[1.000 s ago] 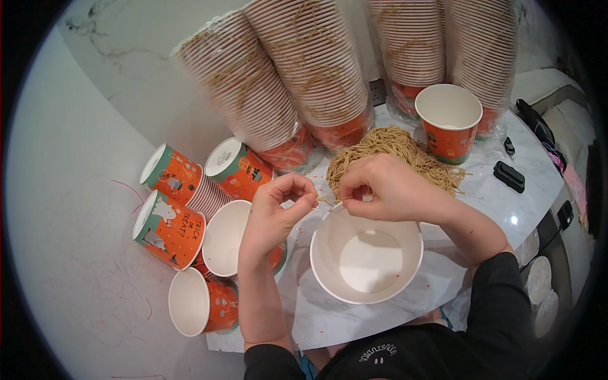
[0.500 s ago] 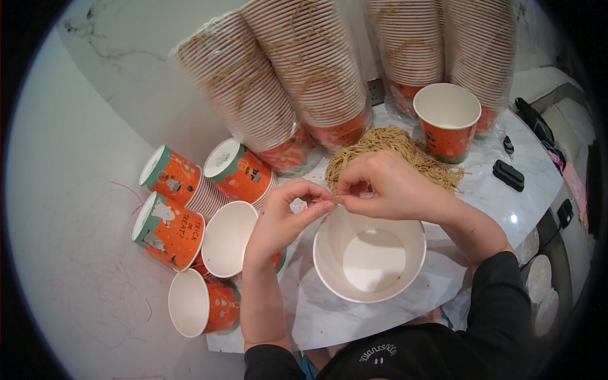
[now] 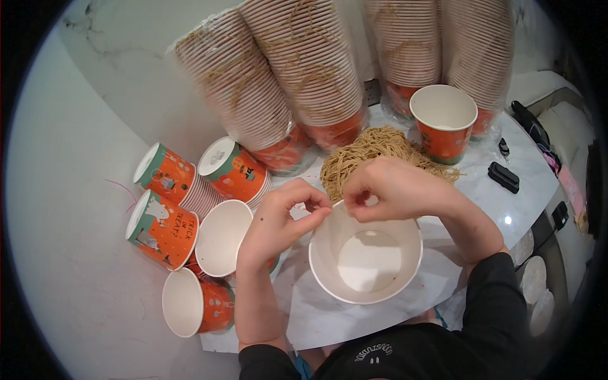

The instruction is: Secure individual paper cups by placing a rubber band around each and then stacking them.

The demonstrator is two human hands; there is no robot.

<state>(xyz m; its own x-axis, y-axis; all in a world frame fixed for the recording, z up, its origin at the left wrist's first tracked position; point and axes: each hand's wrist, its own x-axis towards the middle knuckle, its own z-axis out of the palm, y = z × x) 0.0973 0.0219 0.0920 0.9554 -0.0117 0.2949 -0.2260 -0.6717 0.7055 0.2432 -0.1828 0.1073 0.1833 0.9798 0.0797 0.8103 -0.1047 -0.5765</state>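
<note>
The white paper bowl [image 3: 366, 256] stands upright and empty on a sheet of white paper [image 3: 329, 313] at the near edge of the marble bench [image 3: 525, 202], directly under both hands. The left hand [image 3: 278, 218] hovers over the bowl's far-left rim with thumb and forefinger pressed together, pinching something too thin to make out, perhaps a strand. The right hand [image 3: 392, 190] is curled over the far rim, its fingertips likewise pinched close to those of the left hand; what they grip cannot be told. Just behind the hands lies a heap of dry tan noodles [image 3: 373, 152], touching the paper. Behind the heap on the right stands an upright orange paper cup [image 3: 443, 123], open and empty. To the left of the bowl lie several orange cups with green rims on their sides [image 3: 190, 209], some nested, with two open ones showing white insides. Along the back rise tall wrapped stacks of cups [image 3: 304, 76], leaning against the wall. A small black object [image 3: 503, 177] rests on the bench at right, well apart from the bowl.
</note>
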